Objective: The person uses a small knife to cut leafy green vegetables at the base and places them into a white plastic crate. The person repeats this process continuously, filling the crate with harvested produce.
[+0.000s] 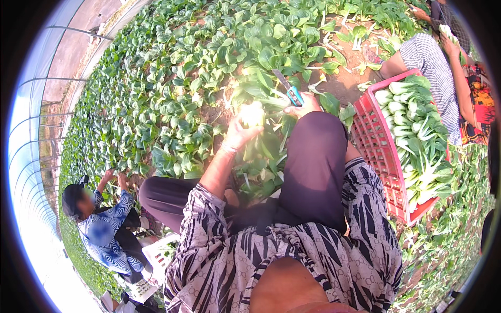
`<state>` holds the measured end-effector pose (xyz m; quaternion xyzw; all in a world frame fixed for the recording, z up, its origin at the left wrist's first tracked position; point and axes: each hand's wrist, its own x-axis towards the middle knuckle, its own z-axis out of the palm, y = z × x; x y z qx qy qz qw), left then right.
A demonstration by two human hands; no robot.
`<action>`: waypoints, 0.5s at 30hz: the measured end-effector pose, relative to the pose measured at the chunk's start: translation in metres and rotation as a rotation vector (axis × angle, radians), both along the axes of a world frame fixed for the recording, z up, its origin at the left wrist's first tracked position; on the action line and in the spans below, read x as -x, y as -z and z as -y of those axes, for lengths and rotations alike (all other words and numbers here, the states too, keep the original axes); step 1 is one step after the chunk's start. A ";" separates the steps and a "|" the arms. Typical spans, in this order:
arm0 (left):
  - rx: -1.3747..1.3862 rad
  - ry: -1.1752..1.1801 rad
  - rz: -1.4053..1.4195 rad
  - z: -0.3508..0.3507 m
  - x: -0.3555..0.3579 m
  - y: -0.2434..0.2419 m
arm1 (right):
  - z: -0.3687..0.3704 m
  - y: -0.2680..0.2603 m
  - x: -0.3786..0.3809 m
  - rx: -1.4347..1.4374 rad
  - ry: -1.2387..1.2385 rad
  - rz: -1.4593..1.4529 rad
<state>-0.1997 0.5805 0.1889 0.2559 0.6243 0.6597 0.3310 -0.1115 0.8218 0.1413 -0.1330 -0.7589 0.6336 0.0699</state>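
My left hand [240,135] grips a head of bok choy [252,113], whose pale base glares in the sunlight while its leaves hang below. By my right knee, my right hand [307,107] is closed around the blue handle of a knife [294,96]. The knife's blade [281,78] points up and to the left, away from me. Leaves and pale stalks lie close around the knife; whether my right hand also touches them cannot be told. Loose leaves [266,176] cover the ground between my legs.
Rows of growing bok choy [156,98] spread ahead and left. A red plastic crate [379,148] of harvested heads [415,117] stands to my right, beside a seated person [426,66]. Another person [105,231] crouches at left near a white crate [158,254]. Greenhouse hoops [54,80] line the left.
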 end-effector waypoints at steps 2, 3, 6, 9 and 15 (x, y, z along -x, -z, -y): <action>0.010 -0.003 0.027 0.001 -0.002 0.004 | 0.003 0.002 0.000 -0.041 0.073 -0.003; 0.019 -0.002 0.039 0.000 -0.003 0.005 | 0.004 0.003 0.000 -0.059 0.121 0.020; 0.019 -0.043 0.059 -0.003 -0.006 0.006 | 0.004 0.005 0.000 -0.134 0.137 -0.067; 0.010 -0.067 0.091 -0.006 -0.009 0.004 | 0.001 0.010 0.000 0.055 0.062 0.039; -0.054 -0.064 0.109 -0.018 -0.013 0.009 | 0.007 0.028 0.006 0.159 0.099 0.076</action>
